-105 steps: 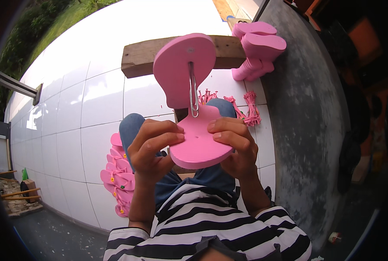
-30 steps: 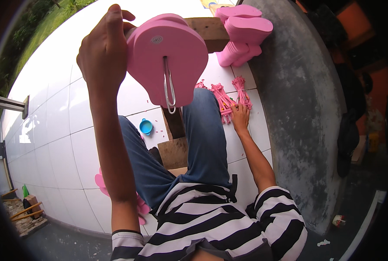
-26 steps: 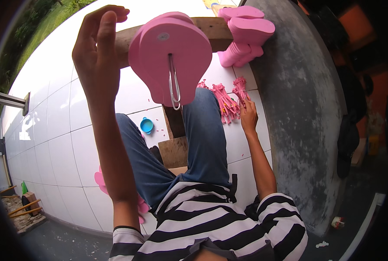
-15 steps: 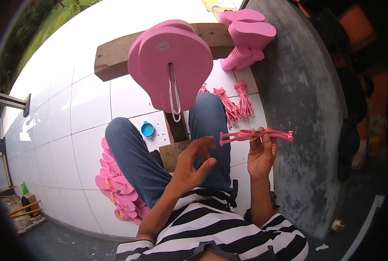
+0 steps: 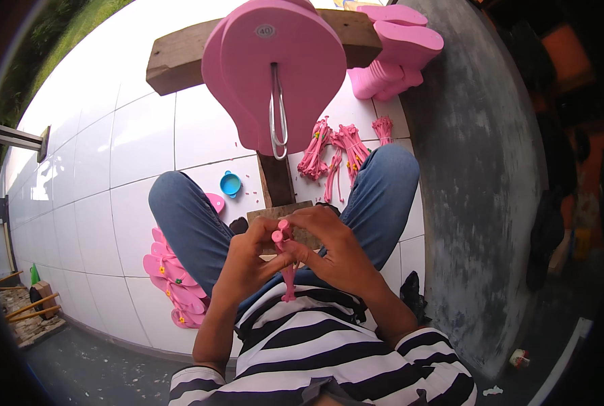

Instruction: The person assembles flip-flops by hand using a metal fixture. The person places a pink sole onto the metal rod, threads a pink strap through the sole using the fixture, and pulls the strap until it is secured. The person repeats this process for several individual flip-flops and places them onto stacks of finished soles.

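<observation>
Since half a second ago I see the left hand (image 5: 248, 260) has joined the right hand (image 5: 336, 254) on the pink sandal strap (image 5: 285, 260); both now pinch it. It sits just below the pink sole (image 5: 282, 68) on the metal hook (image 5: 277, 108), so I judge fitting comes next.

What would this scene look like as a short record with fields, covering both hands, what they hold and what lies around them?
left hand: left hand, fingers closed on the pink rubber sandal strap
right hand: right hand, grip on the same strap from the other side
strap: held upright above the lap, between the knees
ahead: pink foam sandal soles hung on a bent metal wire hook on a wooden post
floor, person's right: bundles of pink straps on white tiles
floor, person's left: finished pink sandals, small blue bowl
</observation>
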Demonstrator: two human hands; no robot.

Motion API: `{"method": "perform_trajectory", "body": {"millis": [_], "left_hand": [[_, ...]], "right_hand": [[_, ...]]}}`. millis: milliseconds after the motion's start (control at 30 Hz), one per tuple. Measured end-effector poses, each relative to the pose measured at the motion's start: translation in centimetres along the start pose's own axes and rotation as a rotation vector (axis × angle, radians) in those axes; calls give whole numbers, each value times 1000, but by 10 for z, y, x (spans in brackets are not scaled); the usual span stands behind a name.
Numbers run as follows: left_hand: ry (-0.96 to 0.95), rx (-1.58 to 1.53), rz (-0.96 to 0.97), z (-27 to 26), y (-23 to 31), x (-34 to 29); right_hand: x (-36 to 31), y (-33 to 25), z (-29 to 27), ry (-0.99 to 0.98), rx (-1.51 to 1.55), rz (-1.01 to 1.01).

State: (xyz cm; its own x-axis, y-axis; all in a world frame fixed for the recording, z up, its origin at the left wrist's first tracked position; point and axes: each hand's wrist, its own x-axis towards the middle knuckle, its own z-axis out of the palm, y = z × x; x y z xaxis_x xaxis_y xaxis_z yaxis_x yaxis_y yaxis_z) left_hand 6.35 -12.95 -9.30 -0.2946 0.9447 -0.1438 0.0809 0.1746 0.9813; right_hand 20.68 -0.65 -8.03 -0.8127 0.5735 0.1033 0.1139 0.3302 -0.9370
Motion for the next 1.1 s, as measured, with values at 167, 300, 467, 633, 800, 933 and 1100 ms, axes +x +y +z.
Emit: {"method": "perform_trajectory", "body": {"millis": [167,300,467,633,800,933,1100], "left_hand": [[39,-158,-16,-6,-10,-9],[-42,259,283,-14,13,-8],[-837,-721,-441,-29,7,-27],[-1049,-145,-173,-60,19,-34],[-471,60,-133,-90,29,-25],[-254,387,153,8,-16,23],[-216,651,56,77,-164,62]], "right_hand": [[-2,10,-11,-183,50,10],[-15,15,-34,-472,320,117],[-8,-4,-57,-1153,546,440],[-26,-27,-103,-1217,36,81],[-27,-52,-160,-200,32,222],[-8,-27,-116,104,547,136],[23,-22,-60,168,1030,145]]}}
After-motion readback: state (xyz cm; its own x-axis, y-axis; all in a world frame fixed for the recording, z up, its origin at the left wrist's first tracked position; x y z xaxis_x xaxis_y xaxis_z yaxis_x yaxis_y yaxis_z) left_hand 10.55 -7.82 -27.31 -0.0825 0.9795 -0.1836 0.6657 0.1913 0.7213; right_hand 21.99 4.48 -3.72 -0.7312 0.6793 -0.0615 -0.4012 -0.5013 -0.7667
